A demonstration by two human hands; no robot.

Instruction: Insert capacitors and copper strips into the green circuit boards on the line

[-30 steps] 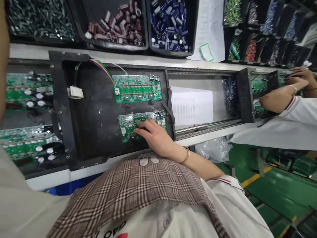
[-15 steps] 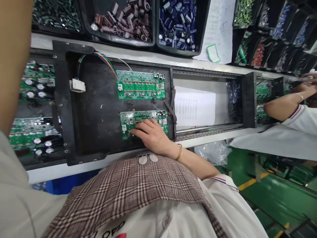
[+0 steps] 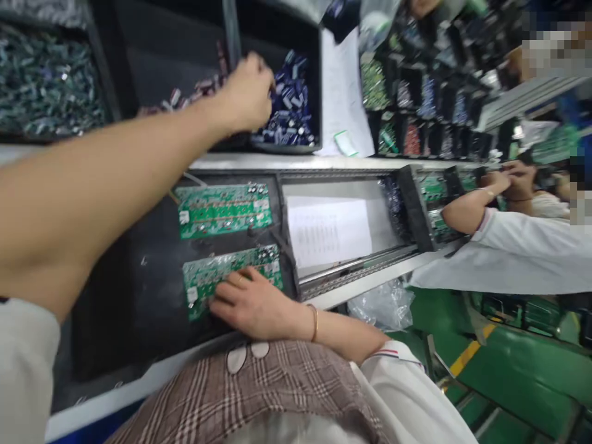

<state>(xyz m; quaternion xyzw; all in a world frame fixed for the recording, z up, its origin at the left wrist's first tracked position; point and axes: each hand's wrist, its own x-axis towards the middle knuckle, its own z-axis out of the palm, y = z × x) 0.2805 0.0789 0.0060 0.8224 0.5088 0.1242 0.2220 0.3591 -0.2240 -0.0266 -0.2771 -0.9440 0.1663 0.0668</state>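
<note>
My left hand reaches across to the far bins, by the wall between the brown capacitors and the blue capacitors. Its fingers are curled downward; what they hold, if anything, is hidden and blurred. On the near green circuit board rests my right hand, palm down, with its bent fingers slightly apart over the board's lower part. No held part shows under it. A second green circuit board lies just beyond, in the same black carrier.
A bin of small dark-green parts stands far left. Papers lie beside the blue bin, near several small parts bins. A printed sheet sits between the conveyor rails. Another person's arm is at the right.
The view has shifted, so the boards appear lower and further left. My left hand has come into view over the far bins. My right hand stays on the near circuit board.
</note>
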